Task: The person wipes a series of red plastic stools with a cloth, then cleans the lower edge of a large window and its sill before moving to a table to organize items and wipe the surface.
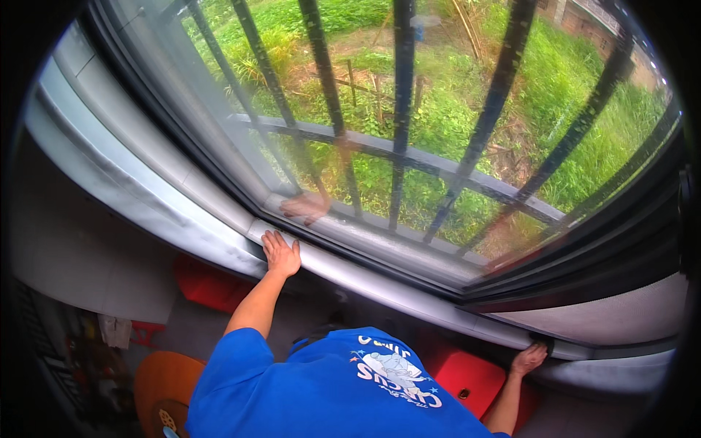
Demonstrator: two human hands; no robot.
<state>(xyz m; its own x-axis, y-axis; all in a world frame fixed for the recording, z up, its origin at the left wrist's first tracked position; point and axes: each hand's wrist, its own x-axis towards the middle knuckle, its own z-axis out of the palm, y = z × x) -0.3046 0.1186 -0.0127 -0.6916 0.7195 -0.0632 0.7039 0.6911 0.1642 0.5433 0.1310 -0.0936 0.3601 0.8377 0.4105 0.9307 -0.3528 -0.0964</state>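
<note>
My left hand point(281, 254) rests flat on the pale tiled window sill point(383, 284), with its thumb apart from the fingers. Just beyond its fingertips runs the dark lower frame point(350, 253) of the window. The glass pane point(361, 180) reflects this hand. Farther along the sill to the right, my right hand point(529, 359) touches the sill's edge. A dark patch by its fingertips is too unclear to name, and those fingers are partly hidden.
Dark metal bars point(403, 109) stand outside the glass, with green plants beyond. A pale curtain point(153, 202) hangs at left. Below are a red plastic stool point(465, 378), another red seat point(211, 284) and an orange-brown round stool point(164, 383). A mesh screen point(608, 306) is at right.
</note>
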